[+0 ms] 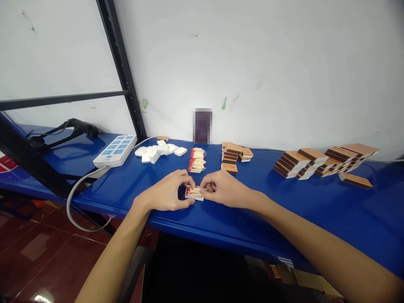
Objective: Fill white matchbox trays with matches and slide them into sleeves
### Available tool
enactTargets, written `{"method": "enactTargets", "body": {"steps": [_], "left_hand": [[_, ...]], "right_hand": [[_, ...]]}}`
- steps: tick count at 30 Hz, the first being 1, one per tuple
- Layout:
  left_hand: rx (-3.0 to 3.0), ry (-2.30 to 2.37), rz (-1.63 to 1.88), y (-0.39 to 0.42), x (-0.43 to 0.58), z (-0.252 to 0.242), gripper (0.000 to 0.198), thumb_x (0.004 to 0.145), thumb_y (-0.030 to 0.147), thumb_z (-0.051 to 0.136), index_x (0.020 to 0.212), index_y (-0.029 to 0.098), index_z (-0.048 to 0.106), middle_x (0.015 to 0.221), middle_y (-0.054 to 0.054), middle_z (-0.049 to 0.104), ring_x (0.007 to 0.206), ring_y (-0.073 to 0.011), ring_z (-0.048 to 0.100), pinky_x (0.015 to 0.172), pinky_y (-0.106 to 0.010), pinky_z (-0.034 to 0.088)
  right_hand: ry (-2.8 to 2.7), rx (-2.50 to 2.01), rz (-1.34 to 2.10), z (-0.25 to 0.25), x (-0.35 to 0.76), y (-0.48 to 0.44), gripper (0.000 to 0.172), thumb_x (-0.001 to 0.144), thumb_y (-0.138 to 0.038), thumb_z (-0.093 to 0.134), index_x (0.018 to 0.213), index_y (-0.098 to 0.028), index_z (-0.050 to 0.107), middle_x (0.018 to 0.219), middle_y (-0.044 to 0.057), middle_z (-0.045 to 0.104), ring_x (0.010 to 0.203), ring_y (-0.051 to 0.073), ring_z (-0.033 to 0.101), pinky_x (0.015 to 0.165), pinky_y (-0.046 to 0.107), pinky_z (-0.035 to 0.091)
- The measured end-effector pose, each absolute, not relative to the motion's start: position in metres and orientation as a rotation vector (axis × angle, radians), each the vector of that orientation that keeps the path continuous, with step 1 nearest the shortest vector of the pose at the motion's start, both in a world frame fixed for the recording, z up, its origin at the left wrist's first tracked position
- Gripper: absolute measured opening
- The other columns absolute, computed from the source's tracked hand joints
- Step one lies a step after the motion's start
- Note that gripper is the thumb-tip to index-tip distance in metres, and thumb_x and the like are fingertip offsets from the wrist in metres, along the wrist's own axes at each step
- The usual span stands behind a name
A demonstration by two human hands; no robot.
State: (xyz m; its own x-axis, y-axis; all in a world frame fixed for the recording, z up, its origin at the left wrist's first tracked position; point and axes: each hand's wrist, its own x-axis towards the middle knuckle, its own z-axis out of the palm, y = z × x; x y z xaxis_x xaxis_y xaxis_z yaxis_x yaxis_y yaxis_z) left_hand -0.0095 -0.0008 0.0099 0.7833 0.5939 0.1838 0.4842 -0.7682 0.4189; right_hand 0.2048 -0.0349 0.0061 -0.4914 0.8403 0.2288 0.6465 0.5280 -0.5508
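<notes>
Head view, left hand [170,191] curled, gripping a matchbox tray [198,198], right hand [225,189] angled inward, pinching a match [203,189].

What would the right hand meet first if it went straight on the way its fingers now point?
Most likely the white tray of matches: the right hand is already at its end, though exact contact is unclear. Beyond it comes the left hand.

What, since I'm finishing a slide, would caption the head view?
Left hand and right hand work at a white tray of red-tipped matches.
</notes>
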Motion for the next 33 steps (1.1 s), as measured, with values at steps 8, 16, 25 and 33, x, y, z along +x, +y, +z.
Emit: {"method": "enactTargets", "body": {"steps": [8,16,25,33], "left_hand": [[2.616,0.820,0.493,-0.001,-0.006,0.010,0.020,0.082,0.036,0.060,0.093,0.020,0.064,0.087,-0.002,0.065,0.074,-0.0168,0.057,0.071,-0.031,0.045],[2.617,0.855,0.506,0.001,-0.004,0.009,0.022,0.081,0.040,0.064,0.091,0.020,0.064,0.080,0.000,0.064,0.066,-0.0145,0.055,0.062,-0.027,0.040],[2.647,0.910,0.508,0.005,-0.006,0.008,0.029,0.078,0.048,0.070,0.084,0.020,0.067,0.067,0.003,0.061,0.057,-0.0123,0.052,0.058,-0.025,0.037],[2.674,0.839,0.518,0.006,-0.006,0.005,0.029,0.080,0.047,0.069,0.092,0.020,0.070,0.087,-0.001,0.070,0.073,-0.0162,0.060,0.070,-0.028,0.043]], "right_hand": [[-2.358,-1.215,0.445,0.003,0.204,-0.035,0.017,0.085,-0.021,0.057,0.083,-0.015,0.073,0.062,0.000,0.060,0.055,0.010,0.048,0.054,0.023,0.035],[-2.403,-1.172,0.367,0.001,0.203,-0.036,0.019,0.089,-0.025,0.055,0.082,-0.016,0.071,0.068,0.002,0.062,0.060,0.011,0.051,0.058,0.025,0.036],[-2.339,-1.184,0.440,-0.002,0.206,-0.030,0.011,0.086,-0.019,0.055,0.080,-0.017,0.064,0.066,-0.001,0.059,0.057,0.010,0.048,0.056,0.023,0.036],[-2.278,-1.291,0.072,-0.010,0.213,-0.019,0.019,0.094,-0.020,0.045,0.102,-0.016,0.061,0.096,0.007,0.059,0.081,0.016,0.056,0.072,0.030,0.043]]}}
